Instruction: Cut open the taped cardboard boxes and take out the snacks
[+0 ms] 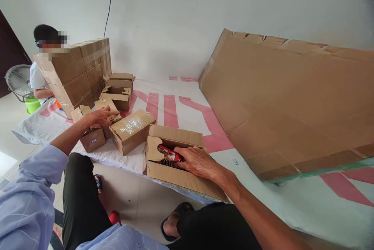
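Note:
My right hand (197, 160) reaches into an open cardboard box (175, 135) near the table's front edge. Its fingers close on the right end of a red packet (169, 154) with dark printing; part of the packet is hidden under the hand. Over two small cardboard boxes on the left, my left hand (101, 116) is stretched out with nothing visible in it. One of these, a box with a small label (93, 140), stands below my wrist, and the other box (106, 103) is just behind my fingers. Between my hands lies a closed, taped cardboard box (133, 129).
Two open boxes (117, 96) stand farther back, beside a stack of taped cartons (76, 66). Behind the stack sits another person (37, 78), near a fan (19, 80). A large cardboard sheet (286, 109) leans at the right on the pink-and-white cloth (217, 140).

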`<state>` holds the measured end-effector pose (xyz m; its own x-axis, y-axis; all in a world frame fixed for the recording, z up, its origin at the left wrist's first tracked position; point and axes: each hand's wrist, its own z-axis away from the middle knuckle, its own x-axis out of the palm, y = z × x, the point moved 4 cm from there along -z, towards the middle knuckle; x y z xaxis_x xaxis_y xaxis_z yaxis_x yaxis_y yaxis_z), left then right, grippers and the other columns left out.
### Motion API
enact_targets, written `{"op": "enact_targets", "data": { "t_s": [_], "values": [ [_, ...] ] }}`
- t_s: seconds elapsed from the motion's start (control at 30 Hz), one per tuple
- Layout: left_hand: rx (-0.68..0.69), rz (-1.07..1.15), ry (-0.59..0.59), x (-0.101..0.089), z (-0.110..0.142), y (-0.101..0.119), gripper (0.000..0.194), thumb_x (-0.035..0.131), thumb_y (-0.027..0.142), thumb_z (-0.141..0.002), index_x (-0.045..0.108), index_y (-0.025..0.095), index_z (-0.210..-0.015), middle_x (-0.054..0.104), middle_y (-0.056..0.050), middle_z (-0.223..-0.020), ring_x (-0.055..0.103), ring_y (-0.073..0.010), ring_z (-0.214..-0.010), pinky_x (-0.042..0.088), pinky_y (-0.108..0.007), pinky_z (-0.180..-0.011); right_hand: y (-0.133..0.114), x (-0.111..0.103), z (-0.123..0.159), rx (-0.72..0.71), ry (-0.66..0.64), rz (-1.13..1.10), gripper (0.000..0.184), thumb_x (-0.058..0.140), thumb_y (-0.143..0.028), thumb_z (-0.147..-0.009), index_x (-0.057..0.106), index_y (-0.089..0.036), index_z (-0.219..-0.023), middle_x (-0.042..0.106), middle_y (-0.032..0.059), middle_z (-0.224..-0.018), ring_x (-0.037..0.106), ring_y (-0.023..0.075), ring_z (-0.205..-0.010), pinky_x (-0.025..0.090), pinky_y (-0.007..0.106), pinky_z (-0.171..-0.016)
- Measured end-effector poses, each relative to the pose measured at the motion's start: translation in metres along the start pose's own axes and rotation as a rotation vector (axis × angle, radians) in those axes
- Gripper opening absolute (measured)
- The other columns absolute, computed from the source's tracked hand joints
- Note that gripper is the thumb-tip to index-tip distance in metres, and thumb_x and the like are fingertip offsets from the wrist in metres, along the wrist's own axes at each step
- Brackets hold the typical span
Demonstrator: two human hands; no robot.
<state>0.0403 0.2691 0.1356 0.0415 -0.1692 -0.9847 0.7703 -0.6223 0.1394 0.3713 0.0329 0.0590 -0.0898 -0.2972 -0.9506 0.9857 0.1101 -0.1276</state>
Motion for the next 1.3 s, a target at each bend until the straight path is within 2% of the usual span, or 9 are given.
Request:
{"op": "enact_targets", "data": {
  "t_s": [0.13,0.5,0.63,0.73,0.87,1.0,1.17,1.23,1.3],
  "values": [
    [0.038,-0.058,-0.124,0.011,0.014,0.006,0.083,0.065,0.028,-0.076,0.059,0.036,-0.158,0.058,-0.008,-0.133,0.057,-0.0308,-0.121,0.044,-0.041,-0.112,0.006,0.004,0.000,0.000,0.030,-0.020,0.018,0.062,-0.036,-0.104,0.072,-0.026,-0.115,0.082,0.0104,-0.111,0.075,0.0343,-0.111,0.041,0.037,-0.083],
    [0.052,-0.123,-0.243,0.000,0.076,0.004,0.074,0.068,0.021,-0.088,0.056,0.037,-0.159,0.060,-0.006,-0.142,0.066,-0.0265,-0.119,0.048,-0.034,-0.103,0.017,0.011,0.001,-0.017,0.057,-0.070,0.018,0.062,-0.039,-0.102,0.072,-0.027,-0.111,0.081,0.0087,-0.102,0.074,0.0333,-0.106,0.041,0.037,-0.083],
    [0.179,-0.112,-0.150,-0.003,0.053,0.039,0.063,0.069,0.040,-0.097,0.058,0.034,-0.159,0.058,-0.009,-0.157,0.062,-0.0314,-0.134,0.045,-0.041,-0.113,0.016,0.012,0.000,-0.008,0.040,-0.062,0.018,0.063,-0.036,-0.101,0.072,-0.025,-0.111,0.082,0.0095,-0.106,0.074,0.0335,-0.105,0.040,0.037,-0.082],
    [0.337,-0.064,-0.093,0.009,0.013,0.081,0.065,0.061,0.049,-0.104,0.049,0.034,-0.166,0.038,-0.010,-0.178,0.043,-0.0351,-0.157,0.039,-0.048,-0.123,0.012,0.008,0.001,0.013,0.031,-0.055,0.019,0.064,-0.036,-0.102,0.073,-0.025,-0.115,0.082,0.0103,-0.109,0.074,0.0347,-0.109,0.039,0.036,-0.081],
    [0.321,-0.104,-0.146,0.032,-0.043,0.115,0.071,0.056,0.061,-0.105,0.041,0.038,-0.170,0.032,-0.011,-0.182,0.032,-0.0363,-0.164,0.037,-0.057,-0.125,0.007,0.002,0.004,0.012,0.019,-0.050,0.020,0.062,-0.037,-0.104,0.073,-0.024,-0.116,0.082,0.0108,-0.113,0.074,0.0344,-0.111,0.038,0.036,-0.081],
    [0.240,-0.114,-0.141,0.034,-0.064,0.110,0.074,0.056,0.067,-0.102,0.044,0.037,-0.169,0.040,-0.013,-0.176,0.042,-0.0377,-0.158,0.039,-0.058,-0.124,0.005,-0.001,0.005,0.017,0.006,-0.044,0.018,0.061,-0.032,-0.103,0.073,-0.024,-0.116,0.082,0.0101,-0.117,0.074,0.0326,-0.111,0.038,0.035,-0.082],
    [-0.002,-0.161,-0.137,0.015,-0.049,0.072,0.071,0.061,0.069,-0.098,0.057,0.033,-0.159,0.052,-0.017,-0.164,0.052,-0.0422,-0.148,0.038,-0.061,-0.120,-0.002,-0.004,0.006,0.020,0.007,-0.017,0.020,0.062,-0.033,-0.105,0.073,-0.023,-0.117,0.082,0.0115,-0.114,0.074,0.0331,-0.111,0.039,0.036,-0.083],
    [0.003,-0.184,-0.110,0.012,-0.047,0.072,0.064,0.064,0.066,-0.097,0.064,0.032,-0.152,0.054,-0.017,-0.161,0.050,-0.0426,-0.148,0.038,-0.062,-0.119,-0.011,-0.008,0.005,0.014,0.003,-0.032,0.019,0.063,-0.031,-0.104,0.074,-0.022,-0.117,0.082,0.0114,-0.116,0.074,0.0323,-0.112,0.039,0.035,-0.083],
    [0.126,-0.200,-0.054,0.015,-0.050,0.087,0.052,0.063,0.055,-0.101,0.066,0.034,-0.148,0.053,-0.014,-0.165,0.045,-0.0408,-0.150,0.039,-0.061,-0.117,-0.021,-0.012,0.002,0.018,-0.003,-0.042,0.020,0.065,-0.029,-0.102,0.074,-0.022,-0.119,0.082,0.0115,-0.119,0.074,0.0315,-0.113,0.039,0.034,-0.082]
  ]
}}
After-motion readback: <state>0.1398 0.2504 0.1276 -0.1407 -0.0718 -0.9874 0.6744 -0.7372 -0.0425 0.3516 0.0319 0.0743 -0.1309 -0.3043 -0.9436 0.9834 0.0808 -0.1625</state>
